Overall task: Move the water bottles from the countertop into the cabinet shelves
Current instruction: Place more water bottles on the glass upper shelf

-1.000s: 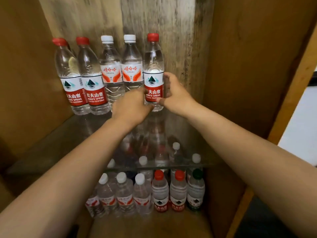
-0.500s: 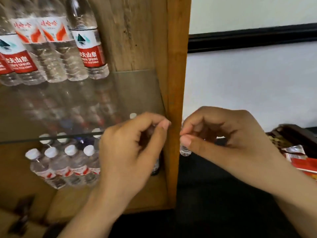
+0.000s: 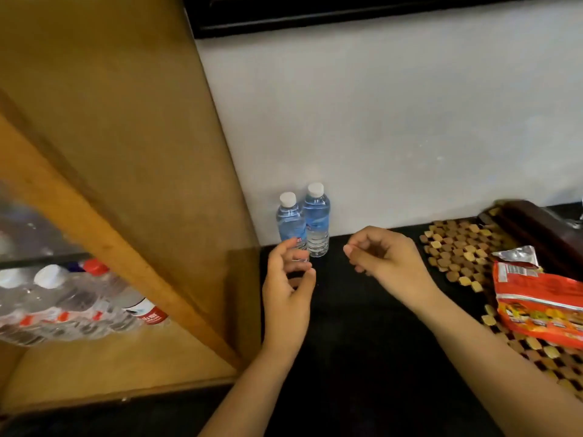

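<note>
Two small water bottles with white caps and blue labels stand side by side on the black countertop (image 3: 340, 310) against the wall: the left bottle (image 3: 289, 220) and the right bottle (image 3: 316, 219). My left hand (image 3: 290, 279) hovers just in front of the left bottle, fingers loosely curled, holding nothing. My right hand (image 3: 383, 257) hangs to the right of the bottles, fingers also loosely curled and empty. In the wooden cabinet (image 3: 132, 190) at the left, several bottles (image 3: 79, 301) stand on the lower shelf.
The cabinet's side panel stands directly left of the two bottles. A woven bead mat (image 3: 457, 250) lies at the right with a red snack packet (image 3: 536, 304) on it. A dark wooden box (image 3: 533, 225) sits at the far right.
My view has swung right from the cabinet to the countertop. Both hands left the red-labelled bottle on the upper glass shelf and now hover empty near the two small bottles.
</note>
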A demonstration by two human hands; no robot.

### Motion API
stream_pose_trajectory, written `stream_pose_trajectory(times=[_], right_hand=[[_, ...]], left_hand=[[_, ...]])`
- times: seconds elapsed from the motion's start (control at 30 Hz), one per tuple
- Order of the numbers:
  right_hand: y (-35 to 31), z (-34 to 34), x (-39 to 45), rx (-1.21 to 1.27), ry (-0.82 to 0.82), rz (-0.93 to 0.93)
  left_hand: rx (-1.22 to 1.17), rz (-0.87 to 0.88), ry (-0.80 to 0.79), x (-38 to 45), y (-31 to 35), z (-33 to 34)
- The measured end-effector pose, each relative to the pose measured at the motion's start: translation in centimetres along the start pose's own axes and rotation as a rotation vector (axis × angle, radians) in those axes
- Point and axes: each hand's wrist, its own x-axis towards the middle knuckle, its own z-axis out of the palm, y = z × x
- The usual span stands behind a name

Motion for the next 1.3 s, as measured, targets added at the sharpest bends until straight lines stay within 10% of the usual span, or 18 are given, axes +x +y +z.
stream_pose_trajectory(times=[0.43, 1.0, 1.3], right_hand=[[12.1, 5.1, 10.2, 0.104, 0.022, 0.26], [15.4, 9.9, 14.7, 0.062, 0.0, 0.184], [15.6, 7.3, 12.5, 0.099, -0.307, 0.198]], left_hand=[[0.214, -0.43, 0.328, 10.2, -10.0, 4.5], [0.027, -0.247, 0.318, 13.5, -12.3, 5.6], [0.041, -0.201, 0.235, 10.2, -11.7, 4.8]])
